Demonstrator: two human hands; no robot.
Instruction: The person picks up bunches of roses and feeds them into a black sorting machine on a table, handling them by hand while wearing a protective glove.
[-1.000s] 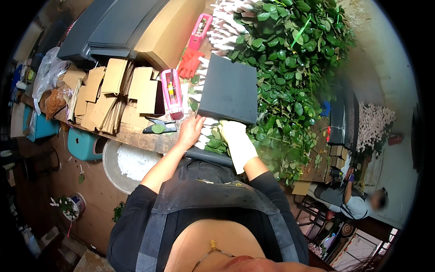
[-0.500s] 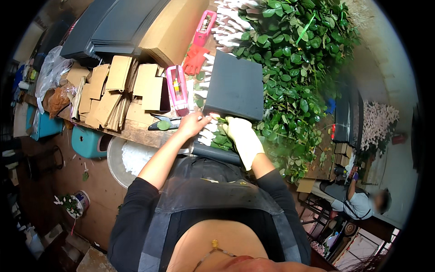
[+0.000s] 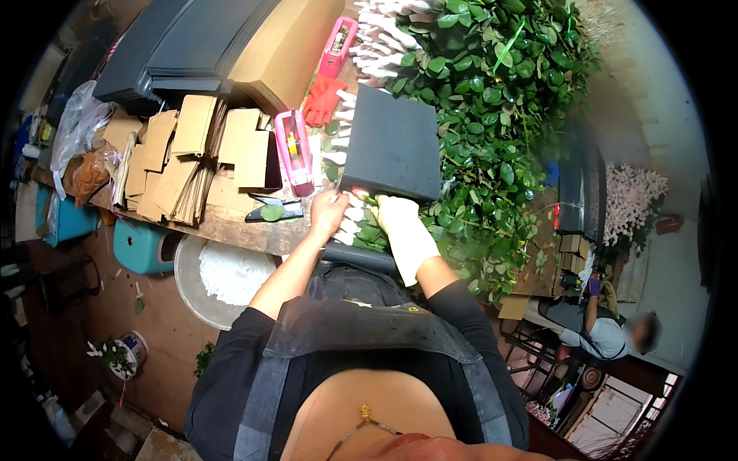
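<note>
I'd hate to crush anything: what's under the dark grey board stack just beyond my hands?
White-sleeved flower heads poke out along the left edge of the dark grey board stack, and green leaves border its right edge. Whatever lies beneath its middle is covered.

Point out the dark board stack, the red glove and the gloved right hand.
Dark board stack (image 3: 392,140): head view, top face.
Red glove (image 3: 320,102): head view, its middle.
Gloved right hand (image 3: 399,218): head view, its back.

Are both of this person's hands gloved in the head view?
No, the right hand wears a pale yellow glove, while the left hand is bare.
</note>
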